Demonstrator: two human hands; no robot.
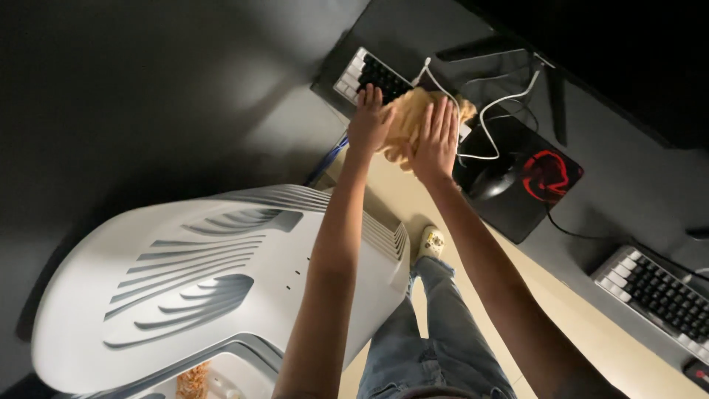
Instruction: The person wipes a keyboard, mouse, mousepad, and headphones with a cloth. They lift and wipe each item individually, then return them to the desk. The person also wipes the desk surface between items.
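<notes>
both hands pressed a crumpled tan cloth [408, 122] against the black-and-white keyboard [371, 76] on the dark tabletop [613, 192] — left hand [369, 122] gripping its edge with bent fingers, right hand [437, 142] laid flat on it, fingers spread. a black mouse [493, 179] sat just beside, on a black mat with a red mark [543, 185].

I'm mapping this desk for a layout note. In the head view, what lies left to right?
White chair → left hand → tan cloth → right hand → black mouse → red-marked mouse pad → second keyboard.
</notes>
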